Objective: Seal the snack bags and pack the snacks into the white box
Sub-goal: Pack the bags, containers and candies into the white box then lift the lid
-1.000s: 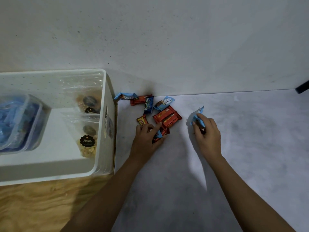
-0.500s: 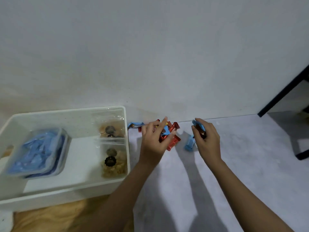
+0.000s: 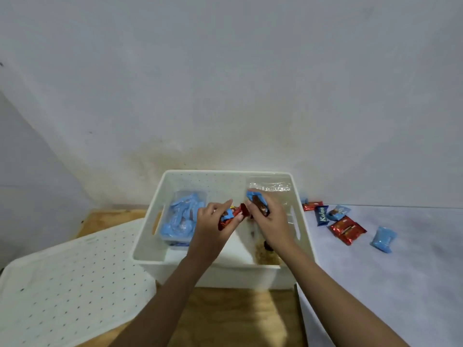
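Box [image 3: 225, 276]: tub [image 3: 175, 240] of blue packets [image 3: 179, 216] at 9 o'clock, clear bags [image 3: 269, 186] at 3. Over it, left hand [image 3: 209, 234] clutches red bars [image 3: 225, 221], right hand [image 3: 271, 224] grips snack [image 3: 251, 195].

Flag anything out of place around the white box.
Loose wrapped snacks lie scattered on the grey surface right of the white box, one blue packet apart from the rest. The perforated lid lies off the box, at its left. Nothing looks spilled or torn.
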Tool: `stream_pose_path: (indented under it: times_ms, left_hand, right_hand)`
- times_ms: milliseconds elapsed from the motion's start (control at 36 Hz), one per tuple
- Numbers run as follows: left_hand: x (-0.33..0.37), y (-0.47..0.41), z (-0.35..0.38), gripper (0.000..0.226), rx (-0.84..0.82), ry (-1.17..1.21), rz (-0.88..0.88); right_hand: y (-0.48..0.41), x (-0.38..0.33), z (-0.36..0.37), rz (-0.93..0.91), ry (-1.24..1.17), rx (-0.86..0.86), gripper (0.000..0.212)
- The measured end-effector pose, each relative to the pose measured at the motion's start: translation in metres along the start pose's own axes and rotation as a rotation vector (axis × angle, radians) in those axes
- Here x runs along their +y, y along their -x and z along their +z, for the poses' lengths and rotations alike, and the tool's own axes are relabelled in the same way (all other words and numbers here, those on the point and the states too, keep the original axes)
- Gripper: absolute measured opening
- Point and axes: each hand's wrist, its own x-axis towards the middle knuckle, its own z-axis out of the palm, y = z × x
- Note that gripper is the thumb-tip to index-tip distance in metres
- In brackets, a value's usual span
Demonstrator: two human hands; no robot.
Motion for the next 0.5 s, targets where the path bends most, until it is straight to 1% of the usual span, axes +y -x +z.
stream_pose_path:
  times_ms: [111,194,222,278,361,389,444,500]
  left_hand:
    - [-0.019,0.000,-0.009,0.049,-0.114,0.120,-0.172]
    - [-0.027,-0.002,-0.011,0.057,-0.182,0.073,-0.145]
    - [-0.029,-0.002,-0.010,0.061,-0.194,0.041,-0.129]
    - [-0.031,-0.003,-0.008,0.062,-0.199,0.008,-0.137]
    - [-0.030,-0.010,0.000,0.063,-0.154,0.002,-0.124]
    - [-0.026,-0.015,0.004,0.058,-0.146,0.026,-0.130]
    - [-0.006,-0.029,0.011,0.042,-0.153,0.110,-0.198]
    - [0.019,-0.044,0.023,0.037,-0.141,0.154,-0.195]
  right_hand:
    - [0.005,0.008,0.026,0.094,-0.006,-0.085,0.022]
    - [0.006,0.014,0.025,0.181,0.095,-0.210,0.038]
    - [0.006,0.016,0.021,0.204,0.098,-0.256,0.043]
    - [0.006,0.014,0.011,0.233,0.100,-0.316,0.052]
    - [0.004,0.006,-0.011,0.228,0.170,-0.299,0.055]
    - [0.004,0.004,-0.021,0.214,0.187,-0.281,0.054]
    - [0.004,0.002,-0.046,0.184,0.212,-0.236,0.051]
    - [0.004,0.006,-0.074,0.156,0.268,-0.170,0.048]
